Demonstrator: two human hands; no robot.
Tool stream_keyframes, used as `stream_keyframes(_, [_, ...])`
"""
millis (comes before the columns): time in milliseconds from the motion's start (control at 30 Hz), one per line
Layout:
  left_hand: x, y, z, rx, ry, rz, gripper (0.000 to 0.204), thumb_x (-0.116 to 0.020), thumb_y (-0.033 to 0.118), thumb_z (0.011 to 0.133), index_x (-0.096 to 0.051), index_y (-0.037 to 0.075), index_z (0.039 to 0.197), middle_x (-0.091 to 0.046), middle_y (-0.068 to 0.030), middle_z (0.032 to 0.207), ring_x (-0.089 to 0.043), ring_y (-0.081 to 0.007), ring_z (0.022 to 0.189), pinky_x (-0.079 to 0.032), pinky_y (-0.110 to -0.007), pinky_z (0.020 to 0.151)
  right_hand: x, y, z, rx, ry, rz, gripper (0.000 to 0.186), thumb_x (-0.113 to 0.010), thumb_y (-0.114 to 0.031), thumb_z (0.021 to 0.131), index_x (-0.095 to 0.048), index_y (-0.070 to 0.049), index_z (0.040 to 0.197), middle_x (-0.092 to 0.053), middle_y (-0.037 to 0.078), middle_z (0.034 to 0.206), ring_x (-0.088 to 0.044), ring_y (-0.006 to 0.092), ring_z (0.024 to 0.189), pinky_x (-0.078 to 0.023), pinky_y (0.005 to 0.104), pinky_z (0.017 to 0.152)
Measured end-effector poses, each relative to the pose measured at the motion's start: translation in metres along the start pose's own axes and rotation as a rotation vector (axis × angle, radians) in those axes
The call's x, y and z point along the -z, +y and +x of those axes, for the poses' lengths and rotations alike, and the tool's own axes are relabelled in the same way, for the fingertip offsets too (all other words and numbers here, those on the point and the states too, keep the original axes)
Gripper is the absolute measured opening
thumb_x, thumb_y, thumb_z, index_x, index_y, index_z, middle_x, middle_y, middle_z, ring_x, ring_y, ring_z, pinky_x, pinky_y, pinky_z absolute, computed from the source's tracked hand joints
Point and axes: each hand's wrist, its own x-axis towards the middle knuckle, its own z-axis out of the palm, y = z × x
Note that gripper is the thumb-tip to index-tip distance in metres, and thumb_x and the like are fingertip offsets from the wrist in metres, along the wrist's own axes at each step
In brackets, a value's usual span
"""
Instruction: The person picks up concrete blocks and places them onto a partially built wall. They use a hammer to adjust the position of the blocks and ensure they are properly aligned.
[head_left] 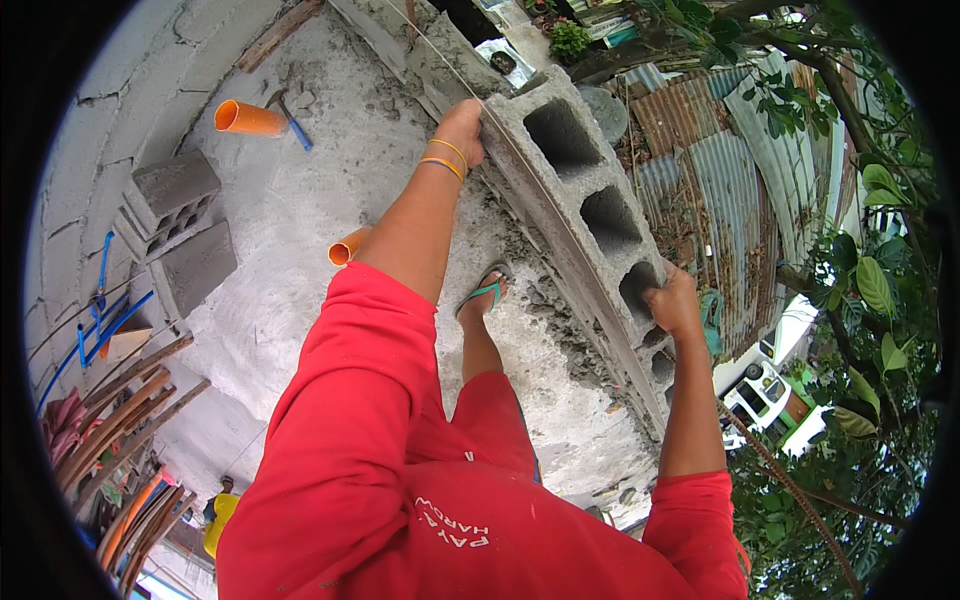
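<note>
My left hand (460, 130) is closed on the near upper edge of a grey hollow concrete block (535, 180), beside a thin taut string (448, 62). My right hand (672, 300) grips the block's other end, its thumb at one of the holes. The block lies along the top of a low block wall (580, 290) with rough mortar along its foot, and more hollow cells show beyond my right hand. My sandaled foot stands on the concrete floor (250, 340) beside the wall.
At left are orange pipes (250, 119), a hammer (295, 125), stacked blocks (180, 200), blue pipes (105, 285) and wooden strips (120, 430). A person in yellow (222, 520) is at lower left. Beyond the wall lie corrugated sheets (700, 200), branches, a white vehicle (760, 395) and a rebar (800, 490).
</note>
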Motion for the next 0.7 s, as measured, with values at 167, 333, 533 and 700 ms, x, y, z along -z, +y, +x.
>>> stream_keyframes(167, [-0.008,0.004,-0.021,-0.049,-0.004,0.025,0.029,-0.066,0.031,0.097,-0.075,0.007,0.112,-0.075,-0.0115,0.118,-0.071,-0.0276,0.103,-0.057,-0.045,0.096,-0.003,-0.002,-0.003,-0.077,0.021,-0.018,0.052,-0.07,-0.003,0.074,-0.073,-0.01,0.126,-0.075,0.024,0.103,-0.072,0.0418,0.097,-0.056,0.043,0.09])
stream_keyframes(333, [-0.004,0.002,-0.011,-0.088,-0.115,-0.015,0.031,-0.072,0.032,0.092,-0.073,0.012,0.116,-0.074,-0.0064,0.117,-0.065,-0.0261,0.11,-0.049,-0.04,0.101,0.0,-0.002,-0.006,-0.098,0.06,-0.108,0.055,-0.069,-0.005,0.075,-0.072,-0.013,0.13,-0.074,0.025,0.102,-0.071,0.0434,0.097,-0.056,0.0455,0.09])
stream_keyframes(533, [0.001,0.004,-0.013,-0.079,-0.12,0.009,0.027,-0.068,0.03,0.096,-0.073,0.012,0.116,-0.074,-0.0054,0.119,-0.065,-0.0239,0.11,-0.05,-0.04,0.1,0.005,0.004,-0.004,-0.051,0.048,-0.159,0.057,-0.065,-0.005,0.075,-0.072,-0.012,0.131,-0.072,0.029,0.099,-0.071,0.045,0.097,-0.055,0.0479,0.092])
stream_keyframes(700, [-0.007,0.004,-0.031,-0.077,-0.197,-0.037,0.032,-0.064,0.029,0.1,-0.072,0.008,0.122,-0.074,-0.0093,0.125,-0.069,-0.0271,0.112,-0.054,-0.045,0.104,0.008,0.003,-0.003,-0.074,0.042,-0.145,0.056,-0.063,-0.003,0.074,-0.073,-0.011,0.129,-0.072,0.029,0.098,-0.07,0.0451,0.095,-0.056,0.0483,0.09])
